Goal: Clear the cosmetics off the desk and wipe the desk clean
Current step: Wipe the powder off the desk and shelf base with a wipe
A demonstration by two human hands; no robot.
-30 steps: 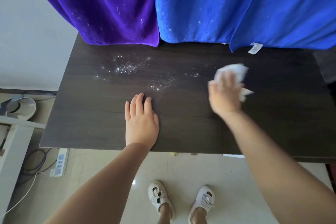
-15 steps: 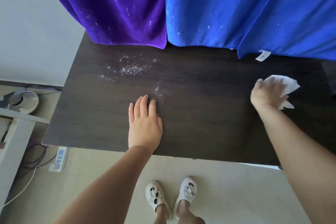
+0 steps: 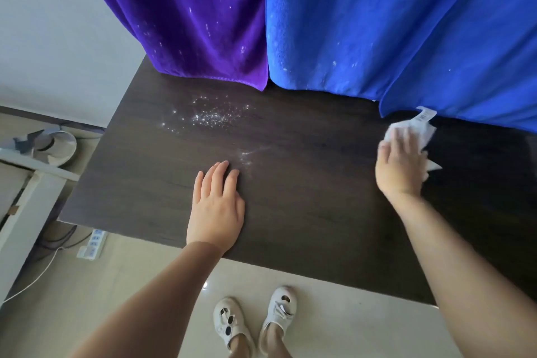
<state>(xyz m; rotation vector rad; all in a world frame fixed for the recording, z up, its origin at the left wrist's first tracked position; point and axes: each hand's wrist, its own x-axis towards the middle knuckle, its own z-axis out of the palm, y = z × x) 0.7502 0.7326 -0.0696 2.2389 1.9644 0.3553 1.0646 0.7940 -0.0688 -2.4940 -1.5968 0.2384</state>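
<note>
A purple cloth (image 3: 200, 23) hangs over the far edge of the dark surface toward its left corner, its fabric flecked with white specks. Just beside it, on the right, a blue cloth (image 3: 392, 17) hangs along the rest of the far edge, with a small white label (image 3: 426, 116) at its hem. On the pale tiled floor below the left edge lies a white power strip (image 3: 92, 243) with cables. A pair of white shoes (image 3: 255, 321) stands on the floor by the near edge.
</note>
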